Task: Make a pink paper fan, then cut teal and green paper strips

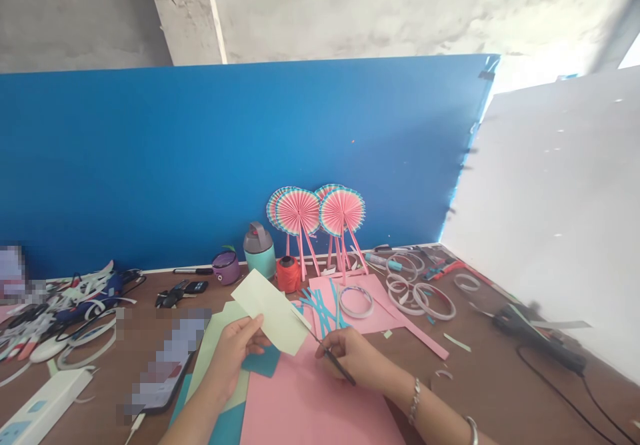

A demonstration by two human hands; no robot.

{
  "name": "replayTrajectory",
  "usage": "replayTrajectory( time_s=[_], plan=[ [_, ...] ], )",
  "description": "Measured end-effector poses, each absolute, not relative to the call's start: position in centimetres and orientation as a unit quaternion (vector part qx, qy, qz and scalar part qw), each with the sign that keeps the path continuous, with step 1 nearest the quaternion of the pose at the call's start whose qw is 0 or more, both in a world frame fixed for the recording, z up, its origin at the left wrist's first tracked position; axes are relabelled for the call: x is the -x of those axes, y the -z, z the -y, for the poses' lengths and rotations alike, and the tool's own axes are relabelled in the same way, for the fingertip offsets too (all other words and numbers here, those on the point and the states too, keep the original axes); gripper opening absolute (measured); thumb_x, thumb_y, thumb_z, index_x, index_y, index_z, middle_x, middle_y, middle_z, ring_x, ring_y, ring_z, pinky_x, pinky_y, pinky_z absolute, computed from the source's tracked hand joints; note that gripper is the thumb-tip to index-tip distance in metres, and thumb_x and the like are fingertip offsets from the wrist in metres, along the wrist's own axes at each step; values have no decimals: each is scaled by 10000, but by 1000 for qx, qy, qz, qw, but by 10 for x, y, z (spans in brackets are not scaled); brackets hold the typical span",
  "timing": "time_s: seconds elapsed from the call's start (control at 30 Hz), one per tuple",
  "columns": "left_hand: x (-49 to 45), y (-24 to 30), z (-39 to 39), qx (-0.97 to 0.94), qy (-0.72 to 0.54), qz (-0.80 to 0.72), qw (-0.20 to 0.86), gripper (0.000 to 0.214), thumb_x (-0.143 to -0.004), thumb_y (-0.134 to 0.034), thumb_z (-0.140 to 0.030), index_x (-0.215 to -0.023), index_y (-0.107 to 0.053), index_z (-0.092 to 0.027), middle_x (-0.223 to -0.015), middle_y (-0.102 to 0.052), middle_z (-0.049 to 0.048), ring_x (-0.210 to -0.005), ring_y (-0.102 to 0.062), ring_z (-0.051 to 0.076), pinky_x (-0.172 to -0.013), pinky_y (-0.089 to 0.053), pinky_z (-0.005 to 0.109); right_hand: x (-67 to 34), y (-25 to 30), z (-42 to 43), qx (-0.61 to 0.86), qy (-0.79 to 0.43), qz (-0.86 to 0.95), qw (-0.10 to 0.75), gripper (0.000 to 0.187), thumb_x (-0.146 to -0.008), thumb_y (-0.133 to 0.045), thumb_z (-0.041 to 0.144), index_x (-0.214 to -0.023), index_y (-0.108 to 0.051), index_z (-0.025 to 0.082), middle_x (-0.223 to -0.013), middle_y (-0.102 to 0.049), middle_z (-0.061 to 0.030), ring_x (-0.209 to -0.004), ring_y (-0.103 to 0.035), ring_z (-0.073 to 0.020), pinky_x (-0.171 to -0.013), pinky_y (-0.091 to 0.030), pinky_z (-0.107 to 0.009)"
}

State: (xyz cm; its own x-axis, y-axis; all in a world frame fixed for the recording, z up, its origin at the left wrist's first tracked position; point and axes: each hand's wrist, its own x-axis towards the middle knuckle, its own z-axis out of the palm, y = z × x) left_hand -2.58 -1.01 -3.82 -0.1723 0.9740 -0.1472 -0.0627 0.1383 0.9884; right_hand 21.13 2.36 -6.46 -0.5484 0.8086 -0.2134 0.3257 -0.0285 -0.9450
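The left hand point(233, 358) held a pale green paper strip point(273, 312) with closed fingers point(253, 330) above a pink card sheet point(300, 408), while the right hand point(347, 358) narrowly pinched a slim black tool point(337, 365) near the strip's edge.

Brown tabletop point(487, 392) carried all items. Pink card sheet point(310, 405) was laid directly beneath the left-hand grip point(233, 355), with teal card point(261, 362) just beside it. Beyond the grip, a second pink card point(385, 315) was laid with blue paper strips point(317, 308) on it. White paper rings point(454, 310) were scattered further right. Left of the grip, a phone point(160, 392) and white power strip point(45, 405) were placed.
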Motion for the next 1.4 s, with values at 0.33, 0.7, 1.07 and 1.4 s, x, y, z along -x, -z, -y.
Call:
replayTrajectory(
  time_s=[0.33,0.7,1.07,1.4],
  plan=[
    [26,40,9,-402,-517,-567,499,333,-701,-640,-466,-662,-683,-138,-641,-663,64,-631,-604,182,-549,-452,249,-211,61,-23,429,-554,679,218,141,-633,-561,202,-704,-653,124,-441,-481,47,-365,-418,-68,-347,-317,-166],
    [23,35,12,-410,-508,-563,507,325,-706,-627,-460,-610,-647,-150,-620,-666,63,-619,-596,180,-549,-435,250,-211,61,-22,423,-554,687,203,216,-645,-618,259,-803,-656,118,-483,-542,24,-393,-465,-81,-362,-345,-165],
    [23,40,9,-419,-508,-586,473,352,-704,-620,-484,-583,-623,-153,-580,-619,36,-591,-572,171,-535,-430,252,-211,66,-25,418,-581,667,206,248,-655,-648,282,-840,-639,116,-510,-521,33,-413,-442,-68,-369,-329,-159],
    [18,42,11,-427,-493,-572,497,349,-725,-601,-476,-575,-604,-161,-596,-651,45,-592,-582,165,-530,-423,242,-211,65,-24,415,-586,665,206,235,-652,-623,259,-839,-634,117,-519,-519,32,-415,-441,-70,-369,-333,-162]
  ],
)
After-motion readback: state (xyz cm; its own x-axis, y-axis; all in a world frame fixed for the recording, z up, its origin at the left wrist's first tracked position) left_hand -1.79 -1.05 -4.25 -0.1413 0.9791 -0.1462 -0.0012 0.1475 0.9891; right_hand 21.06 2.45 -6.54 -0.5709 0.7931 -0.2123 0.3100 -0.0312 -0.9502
